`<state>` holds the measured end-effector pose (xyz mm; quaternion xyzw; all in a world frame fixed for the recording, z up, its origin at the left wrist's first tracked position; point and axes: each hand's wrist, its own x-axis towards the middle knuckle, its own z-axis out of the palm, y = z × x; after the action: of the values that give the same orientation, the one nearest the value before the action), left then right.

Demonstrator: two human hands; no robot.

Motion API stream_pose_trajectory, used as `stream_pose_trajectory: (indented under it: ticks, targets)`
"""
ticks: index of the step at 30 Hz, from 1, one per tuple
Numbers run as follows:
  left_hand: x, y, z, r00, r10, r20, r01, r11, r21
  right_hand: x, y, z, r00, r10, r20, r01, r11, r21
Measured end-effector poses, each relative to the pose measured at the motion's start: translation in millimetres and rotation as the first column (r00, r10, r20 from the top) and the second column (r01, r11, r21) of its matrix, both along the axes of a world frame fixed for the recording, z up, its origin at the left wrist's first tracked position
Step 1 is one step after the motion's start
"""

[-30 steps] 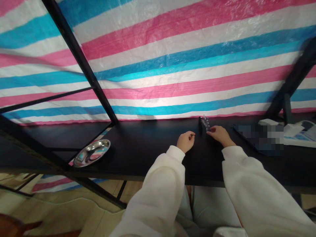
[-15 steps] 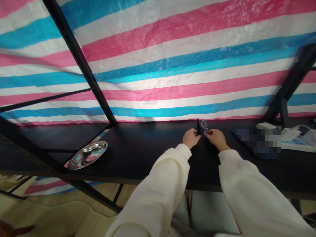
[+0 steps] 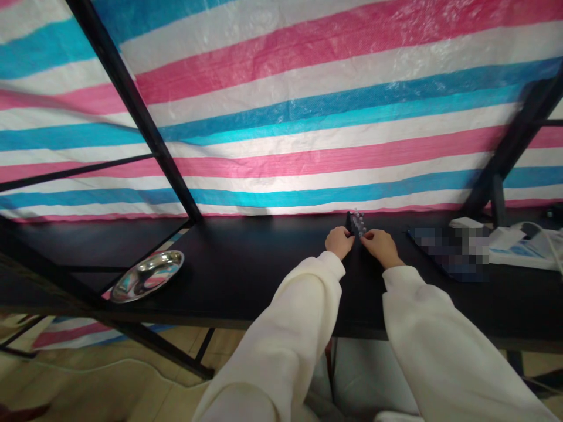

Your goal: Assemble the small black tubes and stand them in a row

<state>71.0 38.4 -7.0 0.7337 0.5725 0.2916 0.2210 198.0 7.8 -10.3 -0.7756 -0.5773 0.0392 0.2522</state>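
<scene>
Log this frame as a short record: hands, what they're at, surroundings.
left hand: at the near end of the dark piece; grip unclear
right hand: fingertips at the near end of the knobbly piece; grip unclear
piece layout: dark one left, knobbly one right, close together; whether joined unclear
table: black
dish: shiny metal, left of both hands
flat item: dark, partly pixelated, right of right hand
backdrop: striped pink, blue, white

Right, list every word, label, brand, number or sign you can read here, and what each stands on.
No text can be read.
Dark flat item: partly pixelated, nothing legible.
White-and-blue item: too blurred to tell.
Small clear knobbly piece: too small to tell.
</scene>
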Motion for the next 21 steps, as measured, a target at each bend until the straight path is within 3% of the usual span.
stream_pose_trajectory:
  ticks: [4, 7, 12, 17, 21]
  targets:
    - [-12.5, -3.1, 4.9, 0.994, 0.015, 0.106, -0.017, 1.0, 0.017, -1.5, -1.8, 1.7, 1.0, 0.02, 0.012, -0.02, 1.0, 0.011]
    - [-27.8, -10.0, 11.3, 0.951, 0.006, 0.308, 0.006, 0.999, -0.039, -6.2, -2.1, 2.7, 0.987, 0.157, 0.044, -0.16, 0.985, 0.062]
    - [-46.9, -22.7, 14.5, 0.785, 0.054, 0.617, 0.008, 0.995, -0.097, -19.8, -4.7, 4.4, 0.853, 0.514, 0.091, -0.522, 0.841, 0.14]
    - [-51.3, -26.7, 8.2, 0.699, 0.087, 0.709, 0.021, 0.99, -0.142, -26.6, -10.2, 6.5, 0.798, 0.594, 0.104, -0.603, 0.787, 0.13]
    - [-51.8, -28.2, 6.2, 0.691, 0.075, 0.719, 0.05, 0.987, -0.151, -26.9, -11.2, 5.0, 0.777, 0.624, 0.081, -0.628, 0.762, 0.158]
